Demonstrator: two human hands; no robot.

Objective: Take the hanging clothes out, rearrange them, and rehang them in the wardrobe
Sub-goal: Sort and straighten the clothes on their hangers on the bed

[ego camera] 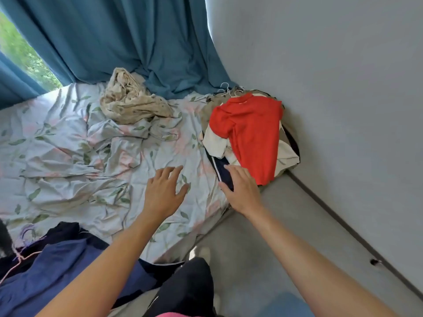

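A pile of clothes on white hangers (229, 89) lies at the bed's right edge, topped by a red shirt (249, 131) over a cream garment (216, 140). A dark navy garment with white stripes (220, 167) sticks out from under the pile. My right hand (240, 188) rests on that navy garment with fingers stretched forward. My left hand (166, 191) hovers just above the floral bedsheet (68, 145), fingers spread and holding nothing. A second heap of dark blue clothes (57, 259) with pink hangers (20, 259) lies at the near left.
A crumpled beige cloth (130, 99) sits at the back of the bed below teal curtains (114, 42). A grey wall (343, 88) stands close on the right, with a strip of grey floor (263, 248) between it and the bed.
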